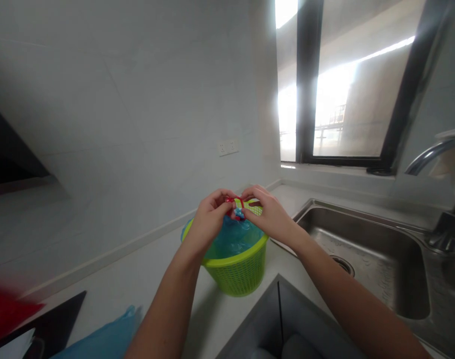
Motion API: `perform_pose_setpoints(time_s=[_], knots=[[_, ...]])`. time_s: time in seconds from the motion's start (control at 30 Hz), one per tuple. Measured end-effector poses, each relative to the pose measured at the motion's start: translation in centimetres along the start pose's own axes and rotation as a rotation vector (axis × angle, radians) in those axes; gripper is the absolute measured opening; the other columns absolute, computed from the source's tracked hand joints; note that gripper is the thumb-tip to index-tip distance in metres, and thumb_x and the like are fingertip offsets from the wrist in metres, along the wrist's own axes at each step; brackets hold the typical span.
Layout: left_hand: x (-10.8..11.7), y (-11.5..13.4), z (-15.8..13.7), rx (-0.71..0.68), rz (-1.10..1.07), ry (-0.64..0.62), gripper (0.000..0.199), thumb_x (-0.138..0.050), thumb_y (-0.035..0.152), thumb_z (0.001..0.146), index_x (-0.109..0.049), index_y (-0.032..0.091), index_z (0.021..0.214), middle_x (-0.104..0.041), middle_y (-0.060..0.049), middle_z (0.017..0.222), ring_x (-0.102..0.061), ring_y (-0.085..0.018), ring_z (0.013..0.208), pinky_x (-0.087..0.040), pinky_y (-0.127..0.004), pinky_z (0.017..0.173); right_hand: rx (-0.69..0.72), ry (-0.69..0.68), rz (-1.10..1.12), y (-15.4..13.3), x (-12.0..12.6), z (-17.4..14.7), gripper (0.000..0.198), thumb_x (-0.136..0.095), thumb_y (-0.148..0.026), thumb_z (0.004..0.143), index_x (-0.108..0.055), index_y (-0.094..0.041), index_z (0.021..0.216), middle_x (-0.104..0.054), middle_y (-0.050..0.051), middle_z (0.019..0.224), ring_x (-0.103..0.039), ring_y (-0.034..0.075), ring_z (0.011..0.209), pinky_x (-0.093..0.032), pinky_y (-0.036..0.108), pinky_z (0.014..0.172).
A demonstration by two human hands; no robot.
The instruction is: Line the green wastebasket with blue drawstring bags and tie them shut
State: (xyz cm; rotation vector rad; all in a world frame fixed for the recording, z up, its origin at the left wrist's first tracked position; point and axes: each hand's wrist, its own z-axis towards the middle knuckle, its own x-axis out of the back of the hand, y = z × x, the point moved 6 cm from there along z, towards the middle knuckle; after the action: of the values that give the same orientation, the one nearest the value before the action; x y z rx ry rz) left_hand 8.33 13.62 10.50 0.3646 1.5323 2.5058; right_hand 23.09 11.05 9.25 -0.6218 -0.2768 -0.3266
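Note:
Above a lime-green plastic basket (239, 275), my left hand (211, 215) and my right hand (268, 212) are close together with fingers pinched. Between them is a small red strip or band (242, 203) with a blue-and-white part (239, 213); its exact kind is too small to make out. Both sets of fingertips grip it, from either side. A thin blue plastic bag (235, 238) lines the basket and folds over its rim at the left. My forearms cover parts of the basket's sides.
To the right is a stainless steel sink (377, 249) with a curved faucet (433, 154). A blue plastic bag (104, 335) lies on the white counter (152, 271) at lower left, near a blurred red thing (10, 314) and a dark panel (59, 319). A wall socket (228, 147) is behind.

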Motion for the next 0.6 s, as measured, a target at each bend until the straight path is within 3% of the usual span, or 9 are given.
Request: perform_pose_setpoints(time_s=[0.17,0.4,0.5,0.6], knots=[[1.5,1.7,4.3,0.112,-0.066,0.060,0.028,-0.064,0.011,0.062,-0.061,0.016,0.090,-0.060,0.000,0.071,-0.053,-0.010,0.053,-0.042,-0.023,0.052,-0.076,0.006,-0.116,1.5,-0.2,-0.1,0.014,-0.060,-0.018,0.087,-0.064,-0.019,0.100,-0.064,0.005,0.102,-0.062,0.018,0.094,-0.049,0.033,0.085],[3.4,6.8,10.7,0.282,-0.019,0.145,0.016,-0.059,0.003,0.063,-0.059,0.013,0.075,-0.057,-0.004,0.063,-0.051,-0.011,0.052,-0.043,-0.022,0.049,-0.123,0.175,-0.071,1.9,2.2,0.2,0.010,-0.057,-0.019,0.085,-0.064,-0.019,0.093,-0.067,0.004,0.094,-0.064,0.018,0.085,-0.051,0.032,0.078],[4.6,10.6,12.7,0.203,0.095,0.210,0.009,-0.061,0.005,0.072,-0.057,0.014,0.072,-0.055,-0.003,0.061,-0.051,-0.011,0.056,-0.046,-0.022,0.055,-0.182,0.235,-0.040,2.1,3.5,0.3,0.010,-0.056,-0.020,0.085,-0.065,-0.019,0.091,-0.069,0.004,0.090,-0.065,0.018,0.082,-0.052,0.033,0.078],[7.0,15.6,13.8,0.074,0.342,0.394,0.011,-0.058,0.005,0.079,-0.056,0.015,0.075,-0.052,0.002,0.059,-0.051,-0.010,0.061,-0.049,-0.023,0.065,-0.179,0.252,-0.041,2.0,4.4,0.3,0.011,-0.055,-0.021,0.085,-0.066,-0.019,0.087,-0.069,0.004,0.088,-0.065,0.019,0.082,-0.052,0.034,0.079]])
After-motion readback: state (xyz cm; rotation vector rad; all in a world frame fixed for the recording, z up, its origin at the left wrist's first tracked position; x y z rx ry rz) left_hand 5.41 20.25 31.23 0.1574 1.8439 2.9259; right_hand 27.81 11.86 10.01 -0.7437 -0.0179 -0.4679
